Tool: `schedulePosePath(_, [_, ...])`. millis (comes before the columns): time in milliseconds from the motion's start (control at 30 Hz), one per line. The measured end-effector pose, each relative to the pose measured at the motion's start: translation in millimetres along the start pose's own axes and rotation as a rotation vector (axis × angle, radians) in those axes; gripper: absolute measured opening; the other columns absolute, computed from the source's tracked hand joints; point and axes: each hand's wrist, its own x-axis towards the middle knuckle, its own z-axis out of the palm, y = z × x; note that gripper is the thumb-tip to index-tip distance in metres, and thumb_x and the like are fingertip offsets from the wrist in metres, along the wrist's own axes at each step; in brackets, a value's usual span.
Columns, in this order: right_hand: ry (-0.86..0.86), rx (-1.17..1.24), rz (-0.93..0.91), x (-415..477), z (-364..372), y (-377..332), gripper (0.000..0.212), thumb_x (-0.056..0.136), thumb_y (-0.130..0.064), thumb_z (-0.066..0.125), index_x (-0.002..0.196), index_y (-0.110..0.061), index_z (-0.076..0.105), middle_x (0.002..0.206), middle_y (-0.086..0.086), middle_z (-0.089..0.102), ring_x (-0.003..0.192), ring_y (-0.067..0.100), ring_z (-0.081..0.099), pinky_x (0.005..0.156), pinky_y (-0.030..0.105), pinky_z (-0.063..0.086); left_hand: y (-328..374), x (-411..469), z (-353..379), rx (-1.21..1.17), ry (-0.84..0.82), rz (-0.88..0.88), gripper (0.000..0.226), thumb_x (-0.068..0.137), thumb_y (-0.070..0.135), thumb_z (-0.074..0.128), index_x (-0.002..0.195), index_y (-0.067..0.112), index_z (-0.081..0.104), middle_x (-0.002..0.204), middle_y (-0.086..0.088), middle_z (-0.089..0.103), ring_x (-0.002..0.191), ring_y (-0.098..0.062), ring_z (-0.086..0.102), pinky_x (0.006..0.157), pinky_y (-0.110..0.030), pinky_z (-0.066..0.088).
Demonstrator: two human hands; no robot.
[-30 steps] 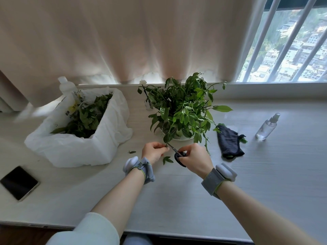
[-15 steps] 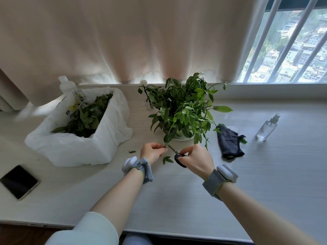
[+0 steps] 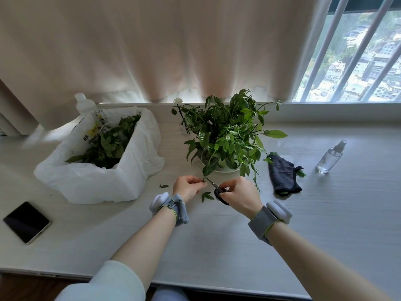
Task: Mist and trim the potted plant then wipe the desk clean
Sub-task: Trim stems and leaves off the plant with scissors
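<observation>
A leafy potted plant (image 3: 227,135) in a white pot stands at the middle of the desk (image 3: 217,246). Just in front of it, my left hand (image 3: 187,187) pinches a drooping stem of the plant. My right hand (image 3: 239,195) grips black-handled scissors (image 3: 217,190), whose blades meet that stem beside my left fingertips. A cut leaf (image 3: 206,196) lies on the desk between my hands. To the right of the plant lies a dark cloth (image 3: 283,178), and further right a clear spray bottle (image 3: 329,157) lies tilted.
A white plastic bag (image 3: 93,177) holding cut leaves sits at the left, with a plastic bottle (image 3: 83,104) behind it. A phone (image 3: 27,222) lies at the desk's near left. A small leaf (image 3: 163,186) lies beside the bag. Curtain and barred window stand behind.
Both hands have stayed almost still at the stem in front of the pot; the scissors remain at the stem.
</observation>
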Motion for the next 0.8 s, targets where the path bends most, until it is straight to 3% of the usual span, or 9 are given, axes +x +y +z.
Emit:
schedulePosePath(100, [-0.017,-0.007,0.003,0,-1,1,0.018,0.081,-0.024,0.062,0.091,-0.023,0.077,0.068,-0.004,0.062,0.064,0.016,0.053,0.049,0.022,0.039,0,-1,0,0.01,-0.006,-0.001,0.015,0.078,0.02,0.075,0.09,0.013,0.069,0.075,0.005,0.063,0.064,-0.007,0.057,0.052,-0.014,0.039])
schedulePosePath(167, [-0.023,0.008,0.02,1,-1,2,0.016,0.081,-0.025,0.063,0.088,-0.022,0.077,0.066,-0.004,0.062,0.063,0.018,0.056,0.056,0.028,0.051,0,-2,-1,0.029,-0.006,0.002,0.013,0.079,0.018,0.074,0.09,0.014,0.068,0.078,0.003,0.064,0.066,-0.009,0.058,0.053,-0.013,0.041])
schedulePosePath(300, [-0.019,0.012,0.088,0,0,6,0.016,0.076,-0.029,0.065,0.082,-0.021,0.077,0.058,-0.004,0.061,0.062,0.02,0.061,0.066,0.032,0.057,-1,-3,-3,0.118,0.037,0.019,0.014,0.081,0.009,0.065,0.09,0.018,0.07,0.088,-0.002,0.068,0.088,-0.021,0.063,0.078,-0.023,0.049])
schedulePosePath(367, [-0.023,-0.015,0.128,0,0,7,0.017,0.075,-0.031,0.065,0.078,-0.019,0.077,0.058,-0.003,0.063,0.06,0.018,0.06,0.066,0.03,0.057,1,-5,-3,0.174,0.075,0.015,0.01,0.082,0.02,0.063,0.073,0.022,0.066,0.079,0.0,0.066,0.081,-0.02,0.06,0.072,-0.024,0.046])
schedulePosePath(467, [-0.02,-0.033,0.165,1,1,10,0.023,0.072,-0.032,0.063,0.078,-0.013,0.075,0.058,0.0,0.06,0.057,0.019,0.056,0.066,0.032,0.058,5,-7,-2,0.213,0.146,-0.009,0.028,0.084,0.032,0.059,0.06,0.02,0.065,0.06,0.002,0.055,0.065,-0.021,0.052,0.056,-0.024,0.037])
schedulePosePath(567, [-0.024,-0.029,0.17,2,0,11,0.026,0.071,-0.031,0.062,0.082,-0.011,0.074,0.057,0.0,0.059,0.056,0.019,0.055,0.066,0.034,0.059,7,-7,-1,0.285,0.149,0.014,0.017,0.079,0.034,0.069,0.075,0.018,0.074,0.066,0.002,0.06,0.069,-0.02,0.055,0.062,-0.022,0.039])
schedulePosePath(667, [-0.004,-0.025,0.183,4,0,12,0.024,0.071,-0.028,0.061,0.083,-0.012,0.074,0.058,0.0,0.059,0.057,0.019,0.055,0.067,0.033,0.058,6,-5,0,0.278,0.13,0.052,0.021,0.068,0.03,0.082,0.084,0.019,0.073,0.078,0.008,0.065,0.077,-0.012,0.059,0.07,-0.022,0.043])
schedulePosePath(800, [0.025,-0.014,0.212,5,-1,13,0.023,0.072,-0.026,0.06,0.083,-0.012,0.073,0.06,0.002,0.063,0.06,0.021,0.061,0.067,0.031,0.058,9,-4,7,0.223,0.091,0.157,0.007,0.077,0.02,0.074,0.084,0.021,0.071,0.08,0.008,0.066,0.083,-0.014,0.061,0.074,-0.021,0.043])
